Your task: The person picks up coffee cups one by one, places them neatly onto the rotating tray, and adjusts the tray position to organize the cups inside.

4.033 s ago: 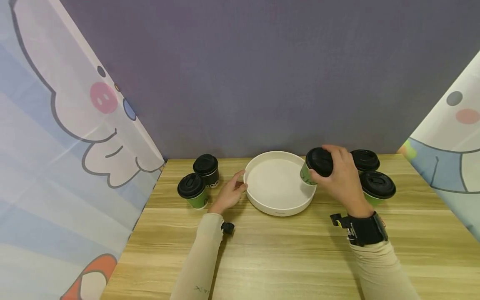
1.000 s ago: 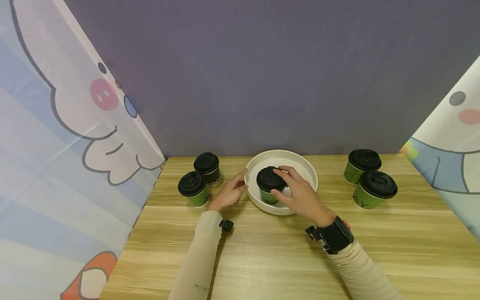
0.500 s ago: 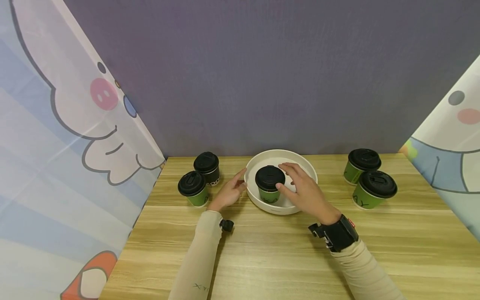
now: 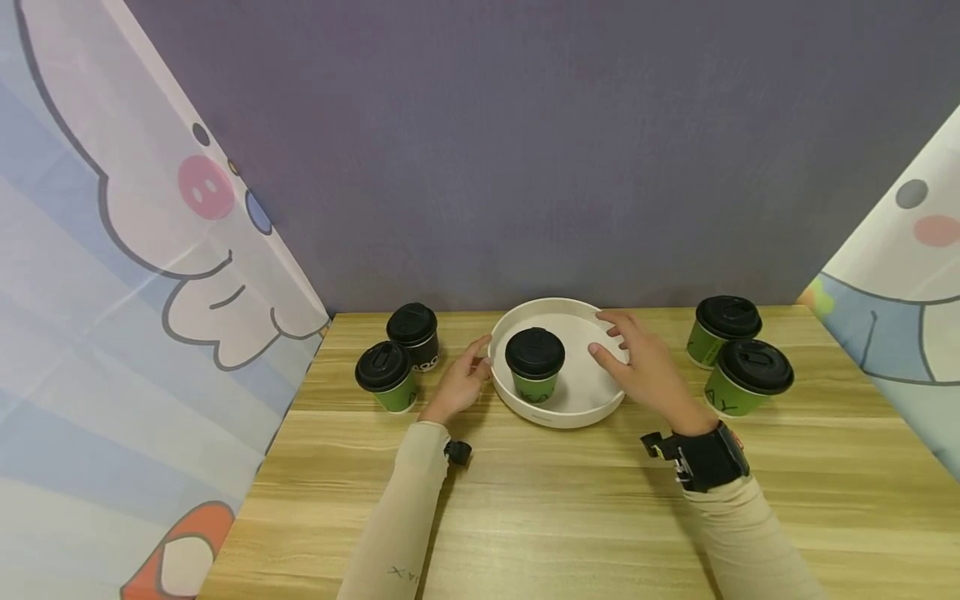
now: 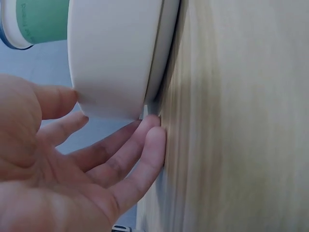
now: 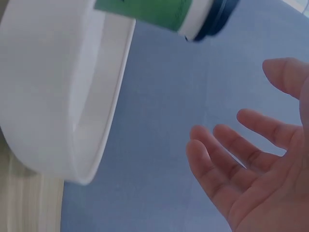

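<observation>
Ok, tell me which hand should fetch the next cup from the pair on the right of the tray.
The right hand, probably. It hovers open over the tray's right rim, holding nothing, close to the two green cups. The left hand rests against the tray's left wall, farther away.

The head view looks forward and down on the table (image 4: 570, 508). Both wrist views sit very near the tray (image 5: 116, 53), from opposite sides; all share it.

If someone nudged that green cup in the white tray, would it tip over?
The green cup probably tips fairly easily: it stands taller than its narrow base. Its paper-like wall suggests it is light and squashable. The white tray has a raised rim that would likely stop it sliding.
</observation>
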